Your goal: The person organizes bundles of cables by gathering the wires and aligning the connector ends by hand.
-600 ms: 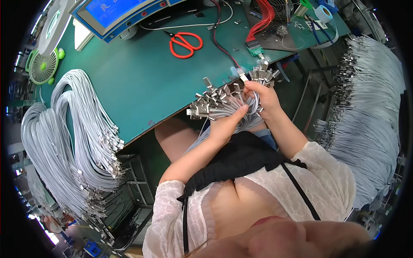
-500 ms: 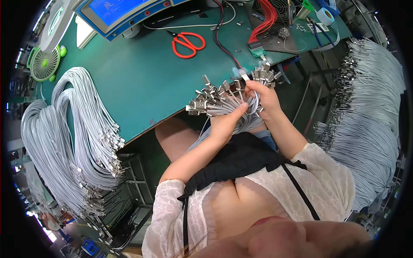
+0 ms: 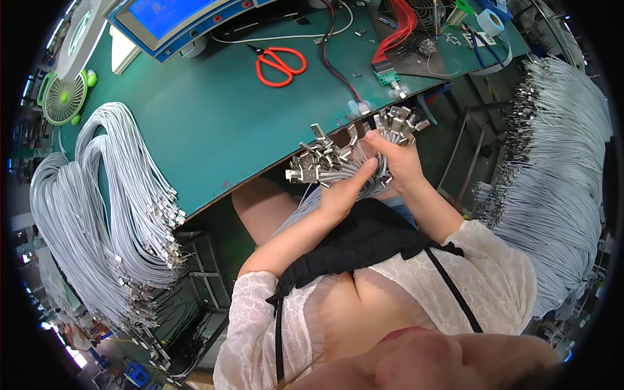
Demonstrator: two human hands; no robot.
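Just off the table's front edge, my left hand [image 3: 343, 194] is closed around a thick bundle of grey USB cables [image 3: 318, 157], metal plugs fanned out to the left. My right hand [image 3: 401, 161] grips another cluster of the cables [image 3: 398, 122], plugs pointing up and away, its thumb lying near the left hand's. Between the two clusters the cables run close together, and their lower lengths hang over my lap. A small white socket on a red and black lead [image 3: 364, 108] sits at the table edge just beyond the plugs, touching none that I can make out.
Red-handled scissors [image 3: 281, 67] lie on the green table [image 3: 188, 130]. A blue-framed instrument [image 3: 162, 26] stands behind them, a green circuit board [image 3: 387, 77] farther right. Cable heaps hang at left [image 3: 123, 182] and right [image 3: 559, 182]. A small green fan [image 3: 64, 97] stands far left.
The plug that my right fingers held against the socket has come away from it. Both hands have drawn slightly back toward me, and the socket end is bare now.
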